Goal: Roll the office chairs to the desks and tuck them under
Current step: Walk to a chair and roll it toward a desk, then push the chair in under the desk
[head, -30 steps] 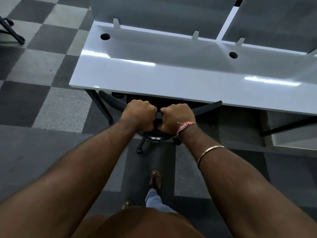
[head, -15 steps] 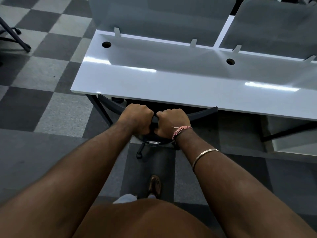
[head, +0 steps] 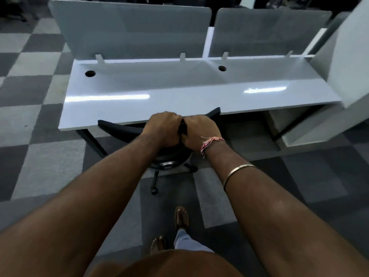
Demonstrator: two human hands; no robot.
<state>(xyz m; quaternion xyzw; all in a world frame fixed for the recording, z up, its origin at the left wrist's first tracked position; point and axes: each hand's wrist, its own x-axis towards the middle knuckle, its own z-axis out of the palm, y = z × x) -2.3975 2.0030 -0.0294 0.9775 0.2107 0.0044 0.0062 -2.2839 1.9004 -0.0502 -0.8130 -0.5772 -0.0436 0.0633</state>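
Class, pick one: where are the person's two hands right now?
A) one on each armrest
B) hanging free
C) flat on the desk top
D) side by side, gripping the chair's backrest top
D: the left hand and right hand curl side by side over the top of the chair backrest at the desk edge.

Black office chair (head: 123,127) sits tucked under the glossy white desk (head: 179,90), backrest at its edge.

Desk edge (head: 199,116) ahead — sides open

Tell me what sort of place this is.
Most likely an open-plan office: a long white desk with cable holes, grey divider panels, checkered carpet tiles, and a black office chair.
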